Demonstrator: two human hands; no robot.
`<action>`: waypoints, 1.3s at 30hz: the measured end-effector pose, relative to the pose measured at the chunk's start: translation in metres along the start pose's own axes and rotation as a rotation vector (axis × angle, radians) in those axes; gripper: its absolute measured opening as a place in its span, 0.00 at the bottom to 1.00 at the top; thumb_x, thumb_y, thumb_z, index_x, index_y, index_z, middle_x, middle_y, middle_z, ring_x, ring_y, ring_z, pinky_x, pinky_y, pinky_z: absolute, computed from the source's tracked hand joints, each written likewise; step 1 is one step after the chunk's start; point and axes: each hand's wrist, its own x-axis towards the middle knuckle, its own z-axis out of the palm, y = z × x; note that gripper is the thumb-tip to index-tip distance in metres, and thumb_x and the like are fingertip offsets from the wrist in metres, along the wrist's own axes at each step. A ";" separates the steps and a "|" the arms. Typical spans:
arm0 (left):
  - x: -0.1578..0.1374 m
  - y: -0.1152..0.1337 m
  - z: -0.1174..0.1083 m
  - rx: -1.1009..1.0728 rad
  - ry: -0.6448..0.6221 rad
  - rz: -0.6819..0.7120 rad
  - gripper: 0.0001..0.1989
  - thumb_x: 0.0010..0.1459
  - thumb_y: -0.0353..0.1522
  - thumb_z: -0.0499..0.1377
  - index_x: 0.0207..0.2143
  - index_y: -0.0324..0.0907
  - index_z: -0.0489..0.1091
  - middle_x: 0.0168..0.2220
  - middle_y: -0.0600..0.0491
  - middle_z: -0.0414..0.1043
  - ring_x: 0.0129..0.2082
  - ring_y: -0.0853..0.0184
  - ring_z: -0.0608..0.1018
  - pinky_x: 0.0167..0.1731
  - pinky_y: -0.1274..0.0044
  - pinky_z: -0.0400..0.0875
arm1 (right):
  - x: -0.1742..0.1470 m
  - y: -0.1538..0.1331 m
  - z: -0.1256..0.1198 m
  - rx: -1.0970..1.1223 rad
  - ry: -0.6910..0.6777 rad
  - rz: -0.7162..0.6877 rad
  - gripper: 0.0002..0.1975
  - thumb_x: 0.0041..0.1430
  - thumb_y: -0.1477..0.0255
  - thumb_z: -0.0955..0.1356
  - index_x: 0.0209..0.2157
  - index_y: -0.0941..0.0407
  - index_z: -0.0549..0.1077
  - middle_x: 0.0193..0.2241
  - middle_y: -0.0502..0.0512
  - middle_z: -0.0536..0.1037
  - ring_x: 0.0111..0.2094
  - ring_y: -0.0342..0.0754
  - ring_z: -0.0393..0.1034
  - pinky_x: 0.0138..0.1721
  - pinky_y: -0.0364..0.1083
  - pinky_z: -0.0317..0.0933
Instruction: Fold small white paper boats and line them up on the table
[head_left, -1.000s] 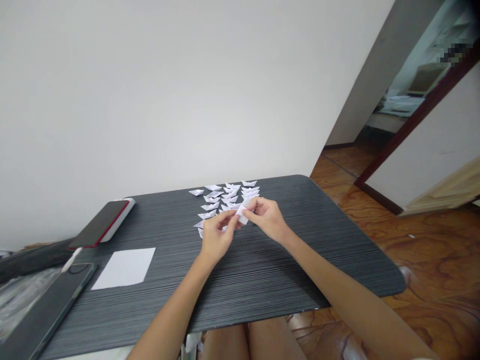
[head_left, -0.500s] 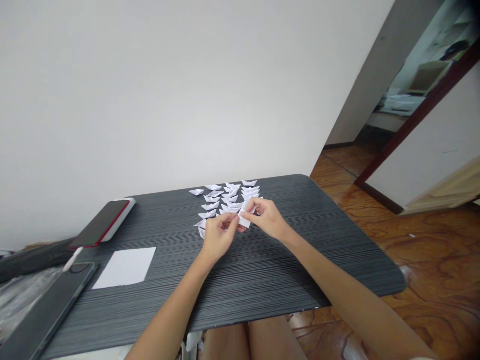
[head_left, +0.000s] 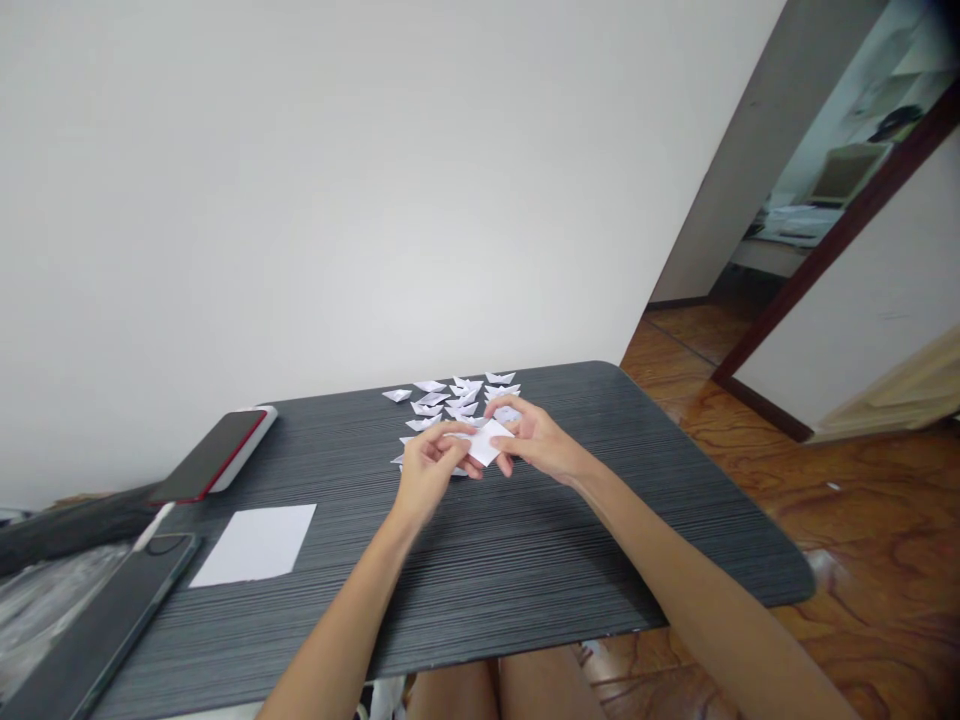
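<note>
Between my two hands is a small folded piece of white paper (head_left: 487, 442), held above the dark table and looking like a flat diamond. My left hand (head_left: 435, 462) pinches its left corner between thumb and fingers. The right corner is gripped by my right hand (head_left: 534, 438), thumb on top and fingers spread behind. Just beyond the hands lie several folded white paper boats (head_left: 462, 398) in loose rows, some of them hidden by my fingers.
A white sheet of paper (head_left: 259, 543) lies on the dark table (head_left: 585, 540) at left. Beside it are a phone (head_left: 120, 620) and a dark, red-edged device (head_left: 214, 455) on a white base, with a white cable (head_left: 154, 525). A white wall (head_left: 412, 200) stands behind.
The folded paper has turned from an upright rectangle to a flatter diamond shape between my hands. My right-hand fingers have spread, and the view has tilted slightly.
</note>
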 end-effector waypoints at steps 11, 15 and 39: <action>-0.002 0.003 -0.009 0.663 0.041 0.546 0.08 0.51 0.29 0.53 0.29 0.40 0.72 0.30 0.49 0.73 0.31 0.67 0.73 0.34 0.75 0.66 | 0.001 -0.001 0.001 0.097 0.023 0.201 0.12 0.48 0.65 0.66 0.31 0.59 0.67 0.22 0.52 0.73 0.21 0.41 0.68 0.23 0.40 0.59; -0.001 0.000 -0.008 0.537 0.045 0.297 0.09 0.51 0.32 0.54 0.24 0.38 0.71 0.22 0.52 0.72 0.23 0.69 0.73 0.27 0.78 0.67 | 0.000 -0.001 0.005 -0.274 0.134 -0.040 0.11 0.46 0.66 0.67 0.30 0.58 0.71 0.33 0.55 0.73 0.35 0.46 0.68 0.31 0.42 0.61; -0.002 0.007 -0.003 -0.249 -0.125 -0.093 0.07 0.47 0.28 0.58 0.29 0.32 0.69 0.22 0.48 0.74 0.21 0.66 0.76 0.25 0.76 0.71 | -0.006 -0.010 0.005 -0.202 0.086 -0.090 0.05 0.47 0.74 0.66 0.27 0.61 0.73 0.15 0.49 0.70 0.15 0.38 0.64 0.13 0.36 0.55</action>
